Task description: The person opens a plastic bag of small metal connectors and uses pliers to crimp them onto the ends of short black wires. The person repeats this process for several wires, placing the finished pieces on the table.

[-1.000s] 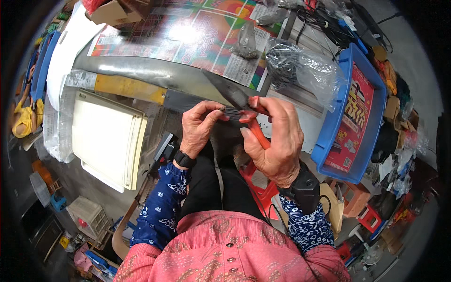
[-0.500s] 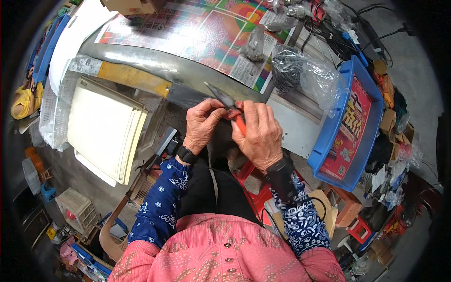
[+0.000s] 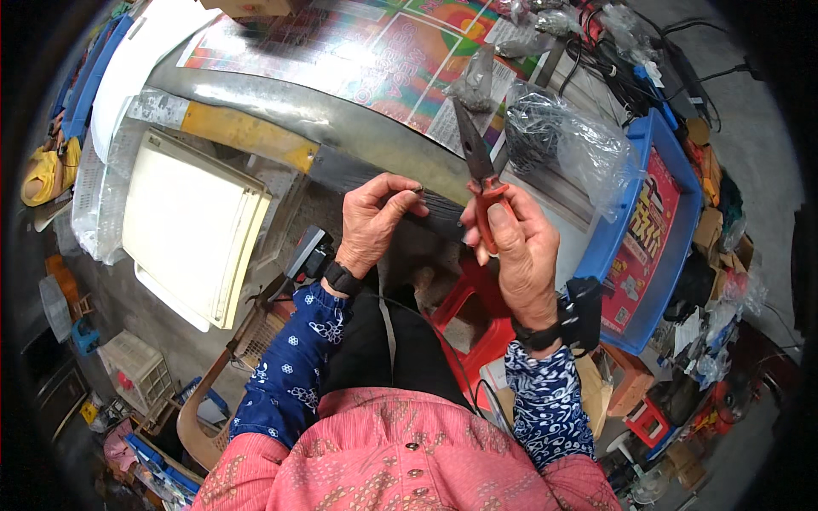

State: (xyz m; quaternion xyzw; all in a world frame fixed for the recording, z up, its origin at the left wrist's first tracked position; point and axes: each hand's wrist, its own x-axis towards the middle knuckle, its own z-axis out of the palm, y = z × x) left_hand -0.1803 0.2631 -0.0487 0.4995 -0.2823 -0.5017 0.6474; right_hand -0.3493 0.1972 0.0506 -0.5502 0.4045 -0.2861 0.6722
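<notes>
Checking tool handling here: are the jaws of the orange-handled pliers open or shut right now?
Shut. The pliers in the right hand show their dark jaws meeting in one closed point, aimed away from the person and gripping nothing.

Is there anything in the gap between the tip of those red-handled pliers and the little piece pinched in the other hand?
Nothing visible. The pliers in the right hand point up and away, and the gap across to the left hand shows only the table edge behind it.
</notes>
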